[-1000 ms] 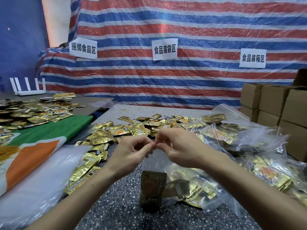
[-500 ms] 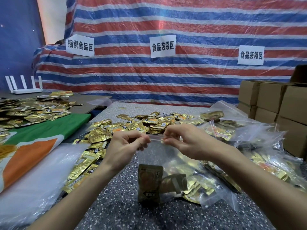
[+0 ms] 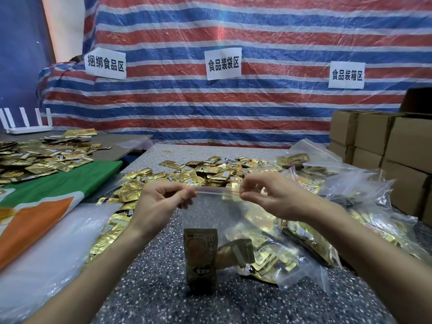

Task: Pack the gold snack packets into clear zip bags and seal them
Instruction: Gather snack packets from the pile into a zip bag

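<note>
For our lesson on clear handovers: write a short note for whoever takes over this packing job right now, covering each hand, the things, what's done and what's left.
Left hand pinches the top left corner of the clear zip bag; right hand pinches its zip strip further right.
The bag hangs between them, gold packets in its bottom.
Done: filled bags lie at right.
Left: I can't tell whether the zip is fully shut, so press along it; the loose packet pile behind awaits bagging.

A makeshift food-packing workshop; striped tarpaulin [image 3: 257,108] at twelve o'clock carries paper zone signs [image 3: 223,63]; cardboard boxes [image 3: 378,139] stacked at two o'clock; gold packets [image 3: 210,169] heaped on the speckled table [image 3: 149,295].
</note>
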The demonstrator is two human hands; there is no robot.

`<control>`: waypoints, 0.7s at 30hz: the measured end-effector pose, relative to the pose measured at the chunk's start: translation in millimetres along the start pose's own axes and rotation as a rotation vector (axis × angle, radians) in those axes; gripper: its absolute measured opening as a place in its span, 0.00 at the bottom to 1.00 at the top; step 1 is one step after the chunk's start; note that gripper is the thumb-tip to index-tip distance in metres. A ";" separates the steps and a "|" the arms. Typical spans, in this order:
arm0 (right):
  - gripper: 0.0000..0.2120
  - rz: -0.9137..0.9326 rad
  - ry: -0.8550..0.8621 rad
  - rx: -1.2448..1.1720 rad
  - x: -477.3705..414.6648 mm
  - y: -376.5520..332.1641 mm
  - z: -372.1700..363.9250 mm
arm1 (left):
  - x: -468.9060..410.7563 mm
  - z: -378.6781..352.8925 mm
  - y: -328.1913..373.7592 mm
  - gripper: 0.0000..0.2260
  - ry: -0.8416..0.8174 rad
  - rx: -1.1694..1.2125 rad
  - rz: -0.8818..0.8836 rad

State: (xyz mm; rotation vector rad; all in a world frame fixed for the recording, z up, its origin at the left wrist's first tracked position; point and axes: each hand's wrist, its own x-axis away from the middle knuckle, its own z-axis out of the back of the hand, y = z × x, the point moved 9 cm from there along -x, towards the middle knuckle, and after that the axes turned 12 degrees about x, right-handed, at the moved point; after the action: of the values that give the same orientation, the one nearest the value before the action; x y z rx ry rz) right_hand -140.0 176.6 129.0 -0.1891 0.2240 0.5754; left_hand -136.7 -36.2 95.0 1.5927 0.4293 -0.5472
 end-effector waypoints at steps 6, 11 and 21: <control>0.05 -0.041 0.008 -0.015 7.8 17.4 1.5 | -0.4 12.2 -0.9 0.06 0.014 -0.016 0.001; 0.04 -0.026 0.018 -0.034 11.0 17.2 3.6 | -0.7 16.9 -1.6 0.05 0.029 -0.034 -0.003; 0.09 -0.025 0.041 -0.026 16.6 19.7 6.7 | 0.7 23.4 0.4 0.06 0.053 -0.029 -0.010</control>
State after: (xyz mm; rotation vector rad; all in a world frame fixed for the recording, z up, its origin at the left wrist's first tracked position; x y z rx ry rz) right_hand -136.4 203.0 128.9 -0.2282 0.2534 0.5505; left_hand -138.1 -59.5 93.8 1.5802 0.4836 -0.5052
